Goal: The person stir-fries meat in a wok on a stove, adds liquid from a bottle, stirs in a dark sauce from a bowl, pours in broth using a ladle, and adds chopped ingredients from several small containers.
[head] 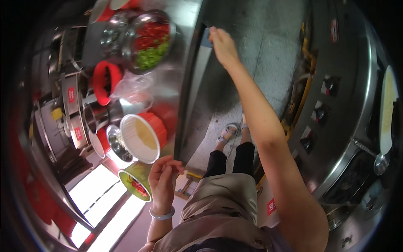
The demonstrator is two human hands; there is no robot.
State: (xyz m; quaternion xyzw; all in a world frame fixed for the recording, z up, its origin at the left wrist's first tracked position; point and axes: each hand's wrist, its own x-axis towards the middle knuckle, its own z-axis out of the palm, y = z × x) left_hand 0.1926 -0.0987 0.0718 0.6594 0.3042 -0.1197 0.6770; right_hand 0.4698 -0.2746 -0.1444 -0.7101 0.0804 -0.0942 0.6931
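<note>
My right hand (223, 45) reaches far forward over the floor beside the steel worktop. Its fingers are curled close to a blue-grey and pale panel edge (206, 42) below the worktop; whether they grip it is unclear. My left hand (164, 176), a pale bangle at its wrist, is raised near the worktop's close corner, fingers loosely bent, nothing visible in them. Near it are a green bowl (144, 171) of red strips and a red tub with a white inside (140, 138) holding something yellowish. Farther along stands a steel bowl (172, 41) of chopped red and green pieces.
On the worktop (168, 85) are a red container (118, 74), a clear plastic bag (135, 88) and a small steel bowl (115, 141). A stove with black knobs (321, 112), a long white dish (386, 113) and a metal ladle (381, 163) lie on the right.
</note>
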